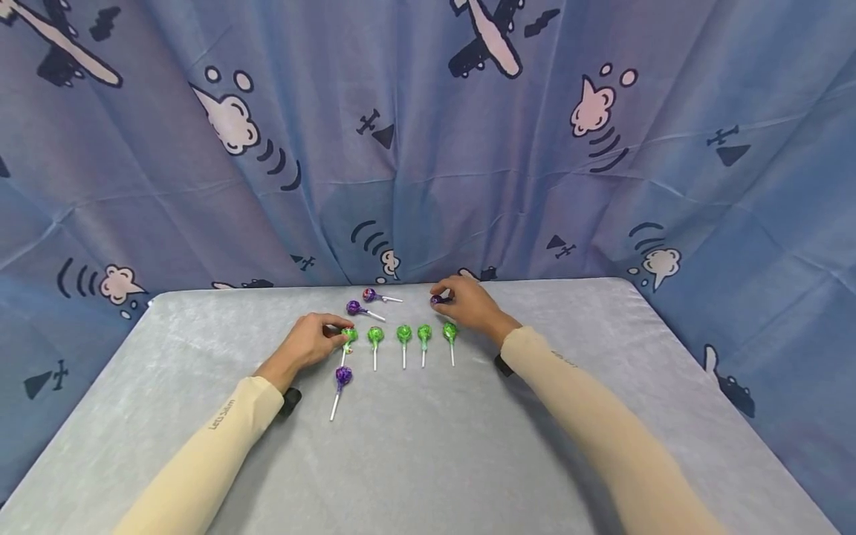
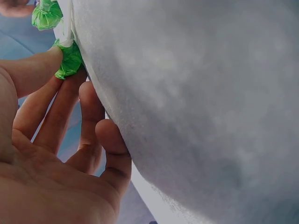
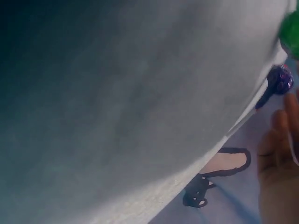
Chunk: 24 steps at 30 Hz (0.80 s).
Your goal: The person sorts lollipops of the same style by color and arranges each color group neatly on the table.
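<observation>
In the head view my left hand (image 1: 310,342) pinches the wrapped head of a green lollipop (image 1: 348,336), at the left end of a row of green lollipops. Thumb and fingers meet on that green wrapper (image 2: 71,60) in the left wrist view. Directly below it lies a purple lollipop (image 1: 343,376), its stick pointing toward me. Toward the table's back edge, my right hand (image 1: 471,303) holds another purple lollipop (image 1: 438,300) by thumb and fingers; its stick is mostly hidden. The right wrist view catches this purple head (image 3: 281,80) beside the fingers, partly cut off.
Between the hands lie more green lollipops (image 1: 404,334), sticks toward me. Two purple lollipops, one nearer (image 1: 354,307) and one farther (image 1: 369,295), rest behind the row's left end. A grey cloth covers the table (image 1: 428,461); a blue patterned curtain (image 1: 428,186) hangs behind its back edge.
</observation>
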Motion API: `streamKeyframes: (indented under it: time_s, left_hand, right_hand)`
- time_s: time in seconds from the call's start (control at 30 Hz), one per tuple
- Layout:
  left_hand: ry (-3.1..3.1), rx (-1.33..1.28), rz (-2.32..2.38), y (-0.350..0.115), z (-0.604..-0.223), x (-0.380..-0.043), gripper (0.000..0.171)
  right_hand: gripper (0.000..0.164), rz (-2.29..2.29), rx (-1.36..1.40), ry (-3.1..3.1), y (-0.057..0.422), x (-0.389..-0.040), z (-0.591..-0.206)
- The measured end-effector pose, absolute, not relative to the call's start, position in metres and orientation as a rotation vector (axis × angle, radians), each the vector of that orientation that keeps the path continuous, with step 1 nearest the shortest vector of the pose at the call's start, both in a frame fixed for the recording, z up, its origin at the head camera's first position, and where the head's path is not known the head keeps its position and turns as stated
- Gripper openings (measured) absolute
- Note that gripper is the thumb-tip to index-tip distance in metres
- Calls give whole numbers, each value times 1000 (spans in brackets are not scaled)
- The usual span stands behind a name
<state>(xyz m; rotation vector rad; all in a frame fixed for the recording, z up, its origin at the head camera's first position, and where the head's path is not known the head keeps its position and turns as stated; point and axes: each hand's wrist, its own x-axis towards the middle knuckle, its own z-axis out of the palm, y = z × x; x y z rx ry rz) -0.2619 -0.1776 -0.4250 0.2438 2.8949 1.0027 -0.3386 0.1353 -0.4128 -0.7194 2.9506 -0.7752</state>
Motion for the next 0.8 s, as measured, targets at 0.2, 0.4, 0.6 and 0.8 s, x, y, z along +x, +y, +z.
streamKeyframes:
  time_s: [0.2, 0.4, 0.6, 0.8]
  left_hand:
    - [2893, 218, 993, -178, -425, -261, 29]
    - [2889, 228, 995, -179, -424, -260, 29]
    - [2889, 222, 986, -179, -424, -261, 29]
    - [2883, 216, 989, -178, -424, -261, 29]
  right_hand:
    - [37, -761, -686, 2939, 138, -341, -415]
    - [44, -618, -744, 2998, 136, -340, -414]
    - [42, -582, -686, 3016, 136, -339, -417]
    - [40, -536, -661, 3015, 137, -340, -420]
